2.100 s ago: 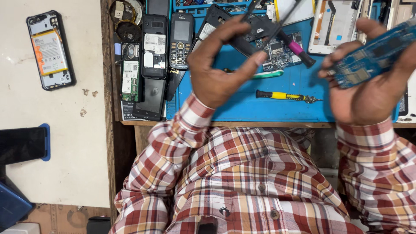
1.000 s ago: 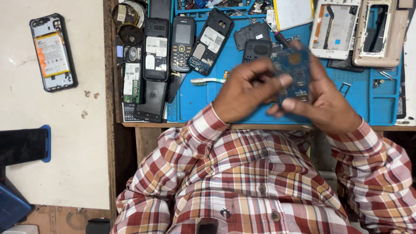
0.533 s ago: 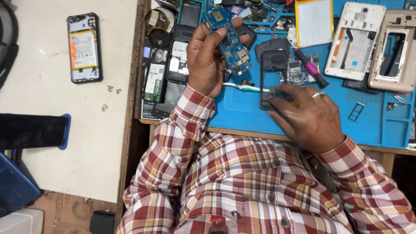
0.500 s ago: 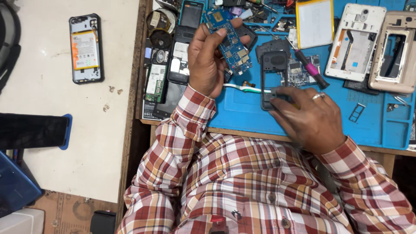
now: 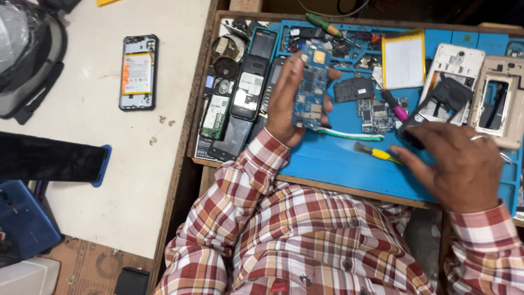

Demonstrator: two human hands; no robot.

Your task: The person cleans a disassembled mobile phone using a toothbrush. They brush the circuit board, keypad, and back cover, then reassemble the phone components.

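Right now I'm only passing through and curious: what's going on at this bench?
A person in a checked shirt sits at a blue work mat strewn with opened phones and parts. The left hand holds a blue circuit board up off the mat. The right hand reaches over the mat, fingers at a yellow-handled screwdriver and a dark phone part. Another opened phone lies apart on the white table.

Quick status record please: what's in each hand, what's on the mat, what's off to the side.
left hand: holds blue circuit board upright above the mat
right hand: over mat edge, fingertips at yellow-handled screwdriver; grip unclear
blue mat: small board, white phone frame, gold frame, flat battery
mat's left edge: row of old phones
white table: opened phone
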